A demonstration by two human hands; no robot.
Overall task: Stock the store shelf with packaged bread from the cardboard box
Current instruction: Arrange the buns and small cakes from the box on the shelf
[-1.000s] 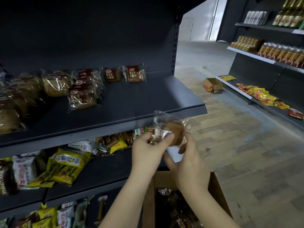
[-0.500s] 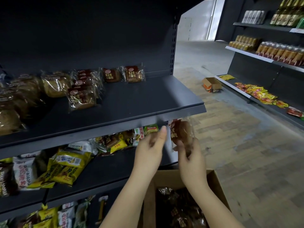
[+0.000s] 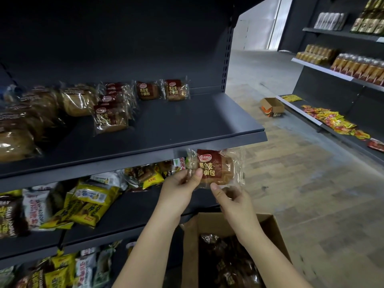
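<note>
1 bread pkt (image 3: pixel 220 163) | L hand (image 3: pixel 178 192) pinches its left edge | R hand (image 3: pixel 234 202) grips bottom edge

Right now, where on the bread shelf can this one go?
The dark shelf is bare on its right half: between the stacked bread row and the right edge, in front of the two packs at the back. Its left end is crowded with buns; the shelf below holds heaped snack bags.
</note>
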